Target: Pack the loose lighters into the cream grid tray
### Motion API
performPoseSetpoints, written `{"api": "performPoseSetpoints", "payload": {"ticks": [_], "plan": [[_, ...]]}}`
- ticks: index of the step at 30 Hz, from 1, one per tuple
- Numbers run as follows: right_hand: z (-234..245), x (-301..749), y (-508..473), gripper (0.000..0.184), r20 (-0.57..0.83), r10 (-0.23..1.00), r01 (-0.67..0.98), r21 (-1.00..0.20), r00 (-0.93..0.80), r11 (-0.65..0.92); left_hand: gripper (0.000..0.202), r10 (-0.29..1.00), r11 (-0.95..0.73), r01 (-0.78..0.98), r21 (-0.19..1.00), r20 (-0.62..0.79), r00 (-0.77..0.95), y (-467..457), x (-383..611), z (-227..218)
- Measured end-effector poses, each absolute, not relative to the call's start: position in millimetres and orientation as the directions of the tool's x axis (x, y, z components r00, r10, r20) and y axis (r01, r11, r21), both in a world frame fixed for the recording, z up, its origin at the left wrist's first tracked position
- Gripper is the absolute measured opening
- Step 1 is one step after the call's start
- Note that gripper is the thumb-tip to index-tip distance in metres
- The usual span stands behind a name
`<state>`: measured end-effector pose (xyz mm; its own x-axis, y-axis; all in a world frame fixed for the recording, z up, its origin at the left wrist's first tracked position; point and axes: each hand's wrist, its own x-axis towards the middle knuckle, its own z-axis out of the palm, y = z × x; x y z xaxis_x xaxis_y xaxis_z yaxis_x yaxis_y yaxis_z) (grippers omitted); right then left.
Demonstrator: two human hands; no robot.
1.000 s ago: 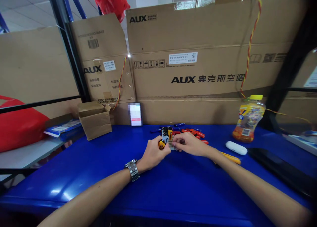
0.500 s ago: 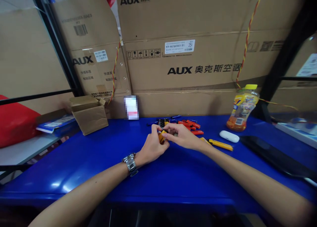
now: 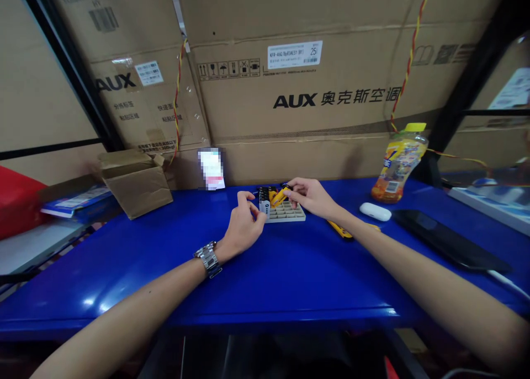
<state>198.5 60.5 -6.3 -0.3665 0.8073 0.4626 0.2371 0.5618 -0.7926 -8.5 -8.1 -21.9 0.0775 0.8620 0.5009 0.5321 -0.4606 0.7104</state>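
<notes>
My right hand pinches a yellow box cutter with a black end, tilted over a pale grid tray. Along the tray's left side stand white box cutters with black tops, and a bit of yellow shows beside them. My left hand, with a metal watch on its wrist, is at the tray's left edge, thumb and fingers apart and nothing between them. Another yellow box cutter lies on the table, partly hidden by my right forearm.
On the blue table are a white earbud case, a black phone with a white cable, and a drink bottle. An open cardboard box stands at left. A lit screen leans against the large cartons behind.
Both hands were together around the yellow box cutter. My left hand has let go and drawn left, while my right hand holds the cutter over the tray. The view has shifted slightly.
</notes>
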Motion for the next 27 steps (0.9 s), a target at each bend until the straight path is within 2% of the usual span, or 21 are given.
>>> {"api": "performPoseSetpoints", "payload": {"ticks": [7,27], "plan": [[-17,190,61,0.027,0.423,0.804,0.334,-0.751,-0.417,0.569,0.031,0.857,-0.468,0.581,0.666,0.502,0.114,-7,-8,-23],[-18,185,57,0.028,0.430,0.759,0.324,-0.718,-0.489,0.616,0.028,0.850,-0.482,0.611,0.628,0.505,0.151,-5,-9,-25]]}}
